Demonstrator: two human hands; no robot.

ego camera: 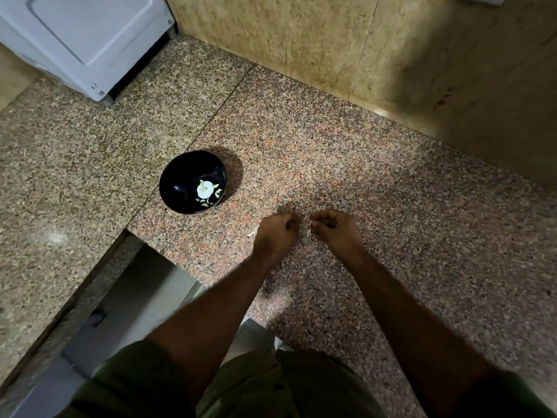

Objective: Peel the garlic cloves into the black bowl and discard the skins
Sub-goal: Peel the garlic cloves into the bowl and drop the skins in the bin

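While both hands (275, 229) (333, 226) curl, contents untellable, the black bowl (193, 181) sits left.

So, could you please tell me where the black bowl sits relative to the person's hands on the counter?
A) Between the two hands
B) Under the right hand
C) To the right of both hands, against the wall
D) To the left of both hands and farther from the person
D: the black bowl stands apart on the counter, left of and beyond both the left hand and the right hand, touched by neither.
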